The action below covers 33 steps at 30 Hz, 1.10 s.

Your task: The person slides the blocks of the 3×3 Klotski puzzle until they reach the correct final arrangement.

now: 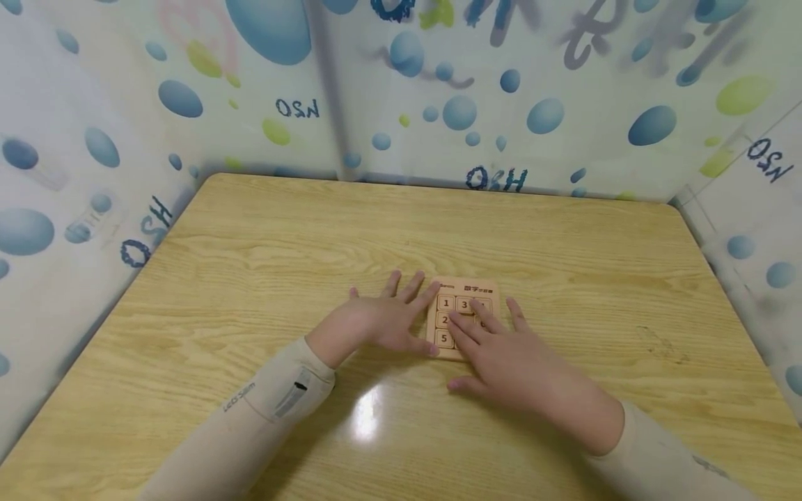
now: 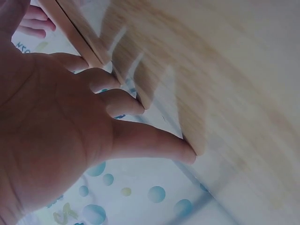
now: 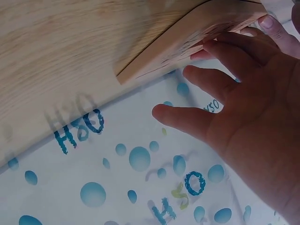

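Note:
A square wooden number puzzle board (image 1: 456, 282) lies flat on the table, with numbered tiles such as 1, 2, 3 and 5 showing. My left hand (image 1: 391, 323) is spread out at its left side, index finger and thumb at the board's edge. Its other fingertips touch the tabletop, as the left wrist view shows. Over the tiles extends my right hand (image 1: 510, 355), fingers fairly straight, index and middle fingertips on or just above them. Its palm and fingers hide the lower right tiles. In the right wrist view the board's edge (image 3: 154, 54) stands beyond the fingers.
The wood-grain table (image 1: 282, 257) stretches out around the board on all sides. A pale wall covering (image 1: 401, 132) with blue and green dots borders its back and both sides. Light glares off the tabletop in front of the left hand.

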Tool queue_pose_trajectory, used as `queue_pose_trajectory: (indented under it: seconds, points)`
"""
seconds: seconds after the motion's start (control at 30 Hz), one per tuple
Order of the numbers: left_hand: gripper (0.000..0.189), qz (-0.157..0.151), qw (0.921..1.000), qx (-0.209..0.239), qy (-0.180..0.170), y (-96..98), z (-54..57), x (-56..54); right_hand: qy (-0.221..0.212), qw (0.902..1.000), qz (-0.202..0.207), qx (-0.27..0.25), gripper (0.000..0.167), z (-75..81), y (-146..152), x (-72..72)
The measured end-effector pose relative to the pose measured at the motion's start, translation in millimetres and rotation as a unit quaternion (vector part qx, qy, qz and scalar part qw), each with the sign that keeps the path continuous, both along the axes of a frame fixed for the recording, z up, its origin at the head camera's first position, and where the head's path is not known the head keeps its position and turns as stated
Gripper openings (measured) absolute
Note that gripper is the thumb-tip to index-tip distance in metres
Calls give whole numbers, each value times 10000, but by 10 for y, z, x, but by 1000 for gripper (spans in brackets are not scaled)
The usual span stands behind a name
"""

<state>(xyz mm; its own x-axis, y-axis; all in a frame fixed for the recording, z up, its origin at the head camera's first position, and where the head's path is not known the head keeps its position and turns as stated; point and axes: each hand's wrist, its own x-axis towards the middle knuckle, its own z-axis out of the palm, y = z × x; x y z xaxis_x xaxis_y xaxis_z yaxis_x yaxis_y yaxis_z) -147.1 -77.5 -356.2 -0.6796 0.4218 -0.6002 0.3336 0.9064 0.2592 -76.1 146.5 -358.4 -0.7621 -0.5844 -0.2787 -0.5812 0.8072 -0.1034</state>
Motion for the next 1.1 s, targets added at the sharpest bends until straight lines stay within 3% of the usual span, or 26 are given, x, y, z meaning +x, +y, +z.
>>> queue_pose_trajectory:
  seconds: [0.23,0.6,1.1]
  points:
    - [111,-15,10000,-1,32,1,-2,4,-122,9998,-150,28,88,8,31,-20]
    - [111,31,10000,-12,3,12,-9,0,-116,9982,-557,166,91,-3,145,-174]
    - [112,28,10000,4,7,-13,-10,5,-103,9976,-673,126,94,20,191,-149]
